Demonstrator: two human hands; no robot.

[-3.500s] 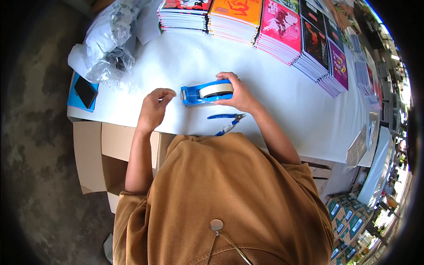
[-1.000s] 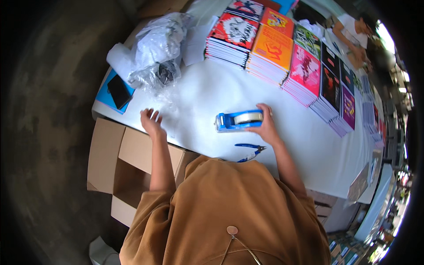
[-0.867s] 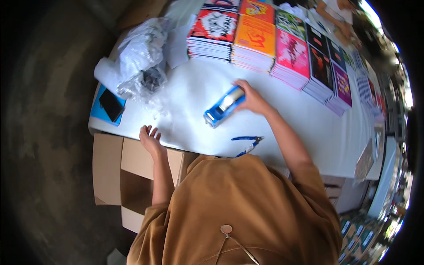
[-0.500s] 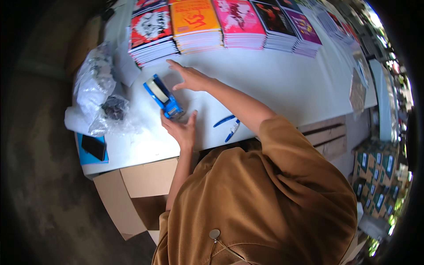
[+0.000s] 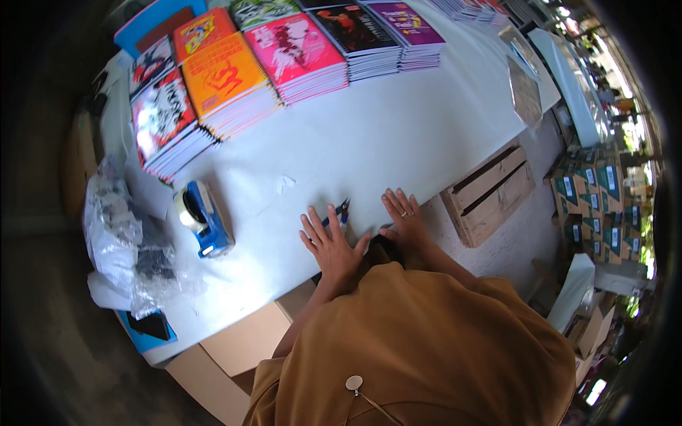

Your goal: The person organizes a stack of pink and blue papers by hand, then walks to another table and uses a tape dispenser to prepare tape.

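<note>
My left hand (image 5: 329, 245) rests palm down near the table's front edge, fingers spread, holding nothing. Slim blue implements (image 5: 342, 211) lie beside its fingers, partly hidden by it; their exact kind is unclear. To the right, my right hand (image 5: 406, 219) lies flat at the edge with its fingers apart, a ring on one of them. A blue tape dispenser (image 5: 215, 231) with a pale tape roll (image 5: 187, 211) stands on the left part of the table, away from both hands.
Stacks of spiral-bound notebooks (image 5: 227, 78) cover the far side of the white table (image 5: 398, 135). Crumpled clear plastic (image 5: 114, 220) and a dark phone (image 5: 150, 325) lie at the left. An open cardboard box (image 5: 245, 337) sits below the front edge, a wooden pallet (image 5: 490, 195) at the right.
Both hands have left the tape dispenser and come back to the table's front edge. The dispenser now stands alone, turned differently. My view has swung to the right.
</note>
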